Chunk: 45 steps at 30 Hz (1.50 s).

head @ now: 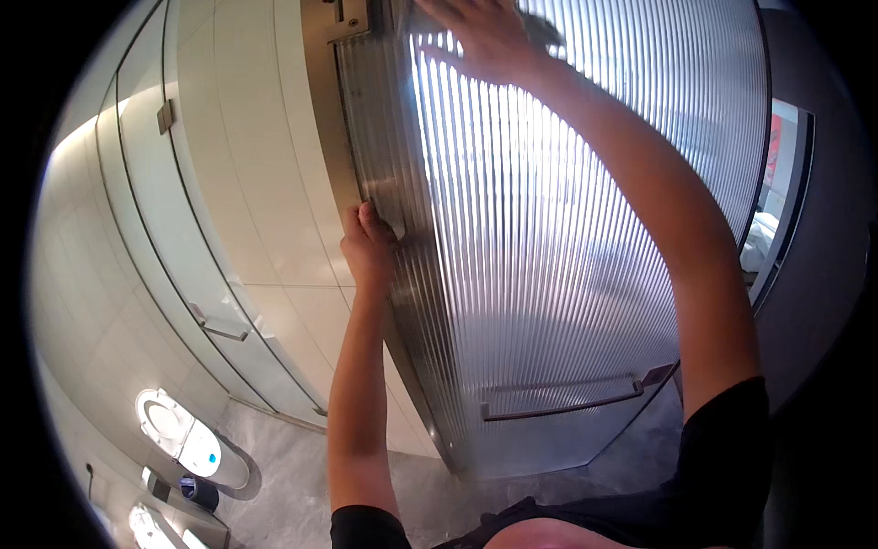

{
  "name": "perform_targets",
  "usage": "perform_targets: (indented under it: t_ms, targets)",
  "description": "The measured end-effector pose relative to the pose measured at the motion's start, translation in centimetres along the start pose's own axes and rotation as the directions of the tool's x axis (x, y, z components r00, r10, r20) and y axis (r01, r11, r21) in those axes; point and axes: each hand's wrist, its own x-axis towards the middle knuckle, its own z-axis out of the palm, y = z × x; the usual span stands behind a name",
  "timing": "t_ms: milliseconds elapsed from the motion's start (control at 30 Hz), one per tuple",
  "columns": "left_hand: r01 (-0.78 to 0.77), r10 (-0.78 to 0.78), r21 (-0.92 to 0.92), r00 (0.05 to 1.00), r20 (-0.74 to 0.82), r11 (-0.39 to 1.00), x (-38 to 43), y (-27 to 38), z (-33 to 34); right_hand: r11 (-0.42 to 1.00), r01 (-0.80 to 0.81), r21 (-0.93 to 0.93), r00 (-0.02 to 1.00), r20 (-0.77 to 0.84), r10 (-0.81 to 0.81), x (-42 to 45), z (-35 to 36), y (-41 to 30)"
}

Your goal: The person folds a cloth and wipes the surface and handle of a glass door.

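A fluted glass door (549, 240) with vertical ribs fills the middle and right. My left hand (370, 237) is closed at the metal-framed left edge (336, 171) of the glass, thumb up. My right hand (483, 41) is raised high in front of the ribbed glass, its fingers spread and partly cut off by the top of the picture. Behind its wrist is a dark blurred patch (545, 31); whether it is a reflection or an object, I cannot tell. A metal hinge (350, 20) sits at the upper left corner of the glass.
A metal bar handle (562, 405) crosses the lower glass. Further left are a frosted glass door with a bar handle (223, 334), a white toilet (182, 436) with its lid raised, and a dark bin (199, 492). Grey tile floor (288, 453) lies below; beige tiled wall (254, 171) stands between the doors.
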Motion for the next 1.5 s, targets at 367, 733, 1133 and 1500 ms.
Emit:
perform_targets:
  t_ms: [367, 733, 1133, 1500]
  targets:
    - [-0.061, 0.061, -0.015, 0.998, -0.024, 0.998, -0.2, 0.2, 0.2, 0.865, 0.001, -0.502, 0.976, 0.188, 0.108, 3.7, 2.9, -6.0]
    - [-0.102, 0.106, 0.069, 0.993, -0.052, 0.992, -0.7, 0.2, 0.8, 0.932, -0.359, -0.051, 0.927, 0.094, 0.363, -6.1, -2.5, 9.6]
    - [-0.112, 0.127, 0.149, 0.988, -0.093, 0.983, -0.8, 0.4, 1.3, 0.945, -0.322, 0.058, 0.913, 0.283, 0.294, -11.9, -2.8, 6.7]
    - [-0.190, 0.254, 0.316, 0.951, -0.174, 0.929, -0.5, -0.9, 1.3, 0.844, 0.167, 0.510, 0.958, 0.117, -0.261, -18.0, 1.6, -2.7]
